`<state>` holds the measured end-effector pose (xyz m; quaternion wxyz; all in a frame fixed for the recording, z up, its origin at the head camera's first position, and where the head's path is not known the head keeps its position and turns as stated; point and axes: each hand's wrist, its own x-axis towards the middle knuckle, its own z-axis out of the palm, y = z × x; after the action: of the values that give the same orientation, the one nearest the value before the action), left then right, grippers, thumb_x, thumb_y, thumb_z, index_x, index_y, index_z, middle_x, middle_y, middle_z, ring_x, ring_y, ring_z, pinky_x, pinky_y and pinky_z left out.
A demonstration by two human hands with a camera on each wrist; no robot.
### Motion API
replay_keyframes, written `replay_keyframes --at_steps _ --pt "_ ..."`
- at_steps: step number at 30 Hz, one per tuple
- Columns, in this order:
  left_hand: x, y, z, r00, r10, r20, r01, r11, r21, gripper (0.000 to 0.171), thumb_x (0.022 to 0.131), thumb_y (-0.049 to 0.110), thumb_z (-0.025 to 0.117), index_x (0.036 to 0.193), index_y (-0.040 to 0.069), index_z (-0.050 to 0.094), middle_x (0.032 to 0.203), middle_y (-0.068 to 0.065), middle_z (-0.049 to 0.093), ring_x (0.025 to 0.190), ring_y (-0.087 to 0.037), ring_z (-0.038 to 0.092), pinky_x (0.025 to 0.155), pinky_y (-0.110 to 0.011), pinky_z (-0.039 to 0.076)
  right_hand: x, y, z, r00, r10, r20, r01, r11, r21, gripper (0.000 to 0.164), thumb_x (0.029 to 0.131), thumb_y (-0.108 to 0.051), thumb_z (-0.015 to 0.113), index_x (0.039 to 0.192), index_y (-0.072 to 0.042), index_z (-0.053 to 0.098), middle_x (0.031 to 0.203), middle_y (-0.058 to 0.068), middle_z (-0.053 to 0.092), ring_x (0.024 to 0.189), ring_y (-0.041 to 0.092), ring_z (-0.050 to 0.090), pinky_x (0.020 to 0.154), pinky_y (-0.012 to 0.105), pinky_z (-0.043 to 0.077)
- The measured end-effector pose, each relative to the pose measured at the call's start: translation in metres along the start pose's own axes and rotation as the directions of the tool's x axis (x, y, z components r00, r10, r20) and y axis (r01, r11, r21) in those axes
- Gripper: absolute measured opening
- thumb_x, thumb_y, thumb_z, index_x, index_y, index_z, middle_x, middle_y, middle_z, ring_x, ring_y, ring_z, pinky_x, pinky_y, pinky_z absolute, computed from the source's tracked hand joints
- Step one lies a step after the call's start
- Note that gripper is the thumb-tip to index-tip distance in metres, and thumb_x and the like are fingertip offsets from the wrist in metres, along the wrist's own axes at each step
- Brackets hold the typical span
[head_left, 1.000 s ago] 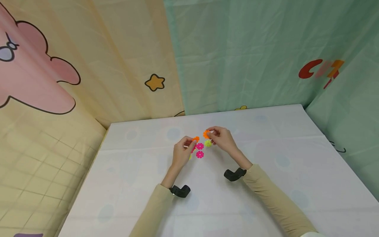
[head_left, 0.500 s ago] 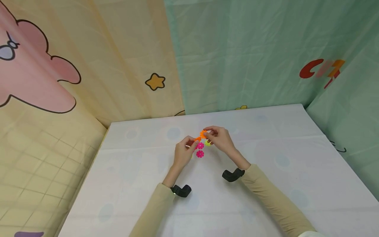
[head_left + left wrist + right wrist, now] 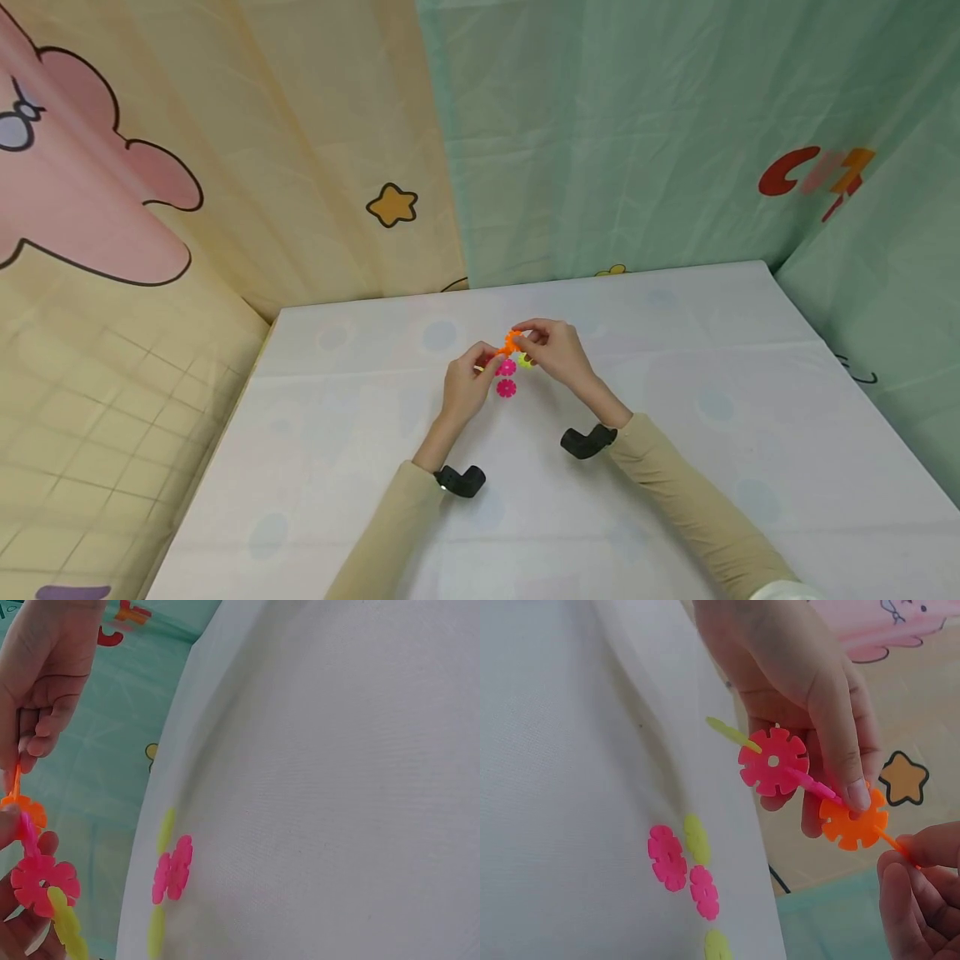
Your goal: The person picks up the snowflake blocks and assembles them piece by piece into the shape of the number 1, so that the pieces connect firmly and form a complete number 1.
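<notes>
Since a second ago, the single orange disc (image 3: 512, 342) has been brought against the chain (image 3: 810, 782). Both forearms (image 3: 378, 537) are angled forward and inward above the counter (image 3: 570, 542). The chain's orange end is pinched by fingers of the left hand (image 3: 465, 387); the single orange disc is pinched by fingers of the right hand (image 3: 561, 350). Seen from the right wrist, the chain's long axis is slanted from upper left, yellow, to lower right, orange. Below, loose discs (image 3: 502, 388) are scattered, with a curtain (image 3: 600, 167) hung beyond.
</notes>
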<state>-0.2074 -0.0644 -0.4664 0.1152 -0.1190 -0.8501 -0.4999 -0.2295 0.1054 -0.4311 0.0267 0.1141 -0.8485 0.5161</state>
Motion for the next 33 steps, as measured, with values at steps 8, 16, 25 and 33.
replay_keyframes --at_steps 8,16,25,33 --pt "-0.002 0.002 0.001 1.0 0.013 -0.017 -0.012 1.0 0.016 0.015 0.093 0.021 0.063 0.094 0.006 0.066 0.086 -0.015 0.071 0.075 -0.02 0.062 0.062 -0.019 0.048 0.001 -0.007 0.0 0.998 -0.051 -0.025 0.05 0.998 -0.042 0.017 0.088 -0.008 0.067 0.1 0.002 0.072 0.072 0.018 0.068 0.052 0.015 0.061 0.05 0.022 0.049" --pt "-0.001 0.004 0.004 0.996 0.052 -0.078 -0.052 0.999 -0.006 0.013 0.092 0.017 0.063 0.093 0.005 0.065 0.086 -0.013 0.071 0.073 -0.021 0.061 0.064 -0.019 0.049 0.002 -0.014 -0.003 0.997 -0.066 -0.039 0.066 0.998 -0.012 0.016 0.088 -0.007 0.064 0.099 0.002 0.072 0.067 0.017 0.067 0.053 0.026 0.064 0.046 0.023 0.045" --pt "0.0 0.003 0.01 0.994 0.037 -0.102 -0.039 0.999 -0.018 0.012 0.092 0.016 0.064 0.092 0.004 0.065 0.085 -0.012 0.071 0.073 -0.024 0.063 0.065 -0.02 0.05 0.0 -0.013 0.0 0.997 -0.052 -0.064 0.051 0.999 -0.018 0.016 0.088 -0.006 0.062 0.097 0.003 0.071 0.064 0.013 0.064 0.051 0.026 0.06 0.045 0.023 0.044" --pt "-0.002 0.0 0.014 0.994 -0.009 -0.106 0.006 1.0 -0.028 0.013 0.092 0.017 0.064 0.092 0.005 0.064 0.086 -0.016 0.07 0.069 -0.02 0.06 0.06 -0.017 0.046 -0.002 -0.006 0.007 0.993 -0.063 -0.103 0.061 0.998 -0.025 0.014 0.087 -0.005 0.063 0.095 0.002 0.072 0.061 0.012 0.063 0.045 0.013 0.051 0.043 0.021 0.04"
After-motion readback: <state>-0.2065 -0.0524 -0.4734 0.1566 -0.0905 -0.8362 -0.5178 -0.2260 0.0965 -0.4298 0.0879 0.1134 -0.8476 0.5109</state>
